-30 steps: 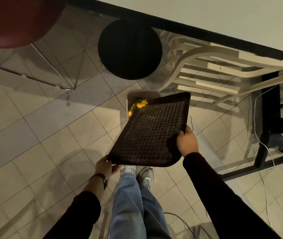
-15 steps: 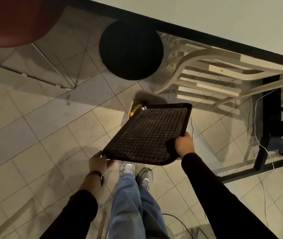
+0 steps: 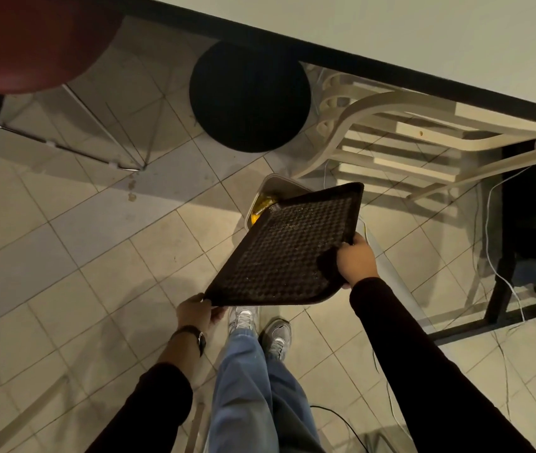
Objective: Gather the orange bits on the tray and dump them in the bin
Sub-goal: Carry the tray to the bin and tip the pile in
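Note:
A dark brown textured tray (image 3: 287, 250) hangs over the tiled floor, its far corner above a small pale bin (image 3: 276, 186). Orange bits (image 3: 261, 207) lie inside the bin, partly hidden by the tray. Only tiny crumbs show on the tray surface. My left hand (image 3: 194, 310) grips the tray's near left corner. My right hand (image 3: 356, 261) grips its right edge, thumb on top.
A black round stool (image 3: 249, 96) stands beyond the bin. A cream wooden chair frame (image 3: 397, 138) sits under the white table (image 3: 390, 34) at right. A red chair (image 3: 31, 40) is at far left. Cables (image 3: 495, 243) trail on the floor at right.
The tray came down from a steep tilt over the bin to a flatter angle, then swung slightly so its far corner points up again. Both hands kept their grip.

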A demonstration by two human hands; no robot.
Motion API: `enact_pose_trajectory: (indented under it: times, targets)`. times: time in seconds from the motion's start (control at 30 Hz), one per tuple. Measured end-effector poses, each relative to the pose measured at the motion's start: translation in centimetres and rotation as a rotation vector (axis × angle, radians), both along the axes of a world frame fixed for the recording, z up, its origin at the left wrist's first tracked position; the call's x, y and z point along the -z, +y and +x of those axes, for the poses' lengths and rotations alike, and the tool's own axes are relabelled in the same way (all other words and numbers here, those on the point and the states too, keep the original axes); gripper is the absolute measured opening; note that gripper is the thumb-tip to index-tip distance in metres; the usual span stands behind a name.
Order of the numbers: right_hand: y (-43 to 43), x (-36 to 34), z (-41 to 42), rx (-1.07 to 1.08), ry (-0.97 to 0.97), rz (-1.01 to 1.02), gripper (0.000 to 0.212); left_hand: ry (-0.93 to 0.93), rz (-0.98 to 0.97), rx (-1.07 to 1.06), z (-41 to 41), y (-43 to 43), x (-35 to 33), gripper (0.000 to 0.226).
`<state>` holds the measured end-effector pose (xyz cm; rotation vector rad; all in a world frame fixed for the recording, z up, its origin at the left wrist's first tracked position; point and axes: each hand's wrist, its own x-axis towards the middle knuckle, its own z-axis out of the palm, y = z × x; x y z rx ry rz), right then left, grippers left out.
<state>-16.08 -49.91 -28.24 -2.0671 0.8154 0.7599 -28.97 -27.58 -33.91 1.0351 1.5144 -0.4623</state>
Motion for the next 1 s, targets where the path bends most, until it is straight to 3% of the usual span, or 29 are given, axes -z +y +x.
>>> enact_pose_trajectory:
  times: [0.3, 0.53, 0.7, 0.8, 1.0]
  targets:
    - [-0.5, -0.4, 1.2, -0.068, 0.014, -0.025, 0.037, -0.003, -0.044, -0.072, -0.7, -2.0, -1.2, 0.031]
    - [-0.8, -1.7, 0.7, -0.120, -0.132, -0.087, 0.034, -0.078, 0.020, -0.103, -1.0, -1.6, -2.0, 0.031]
    - [-0.2, -0.6, 1.6, -0.135, -0.029, -0.106, 0.030, -0.040, 0.001, -0.128, -0.6, -1.6, -2.3, 0.022]
    - [-0.1, -0.5, 2.6, -0.116, -0.065, -0.079, 0.031, -0.066, 0.018, -0.141, 0.2, -1.4, -1.9, 0.022]
    - [-0.6, 0.2, 2.7, -0.153, 0.016, -0.151, 0.031, 0.001, -0.038, -0.050, -0.1, -1.5, -0.1, 0.025]
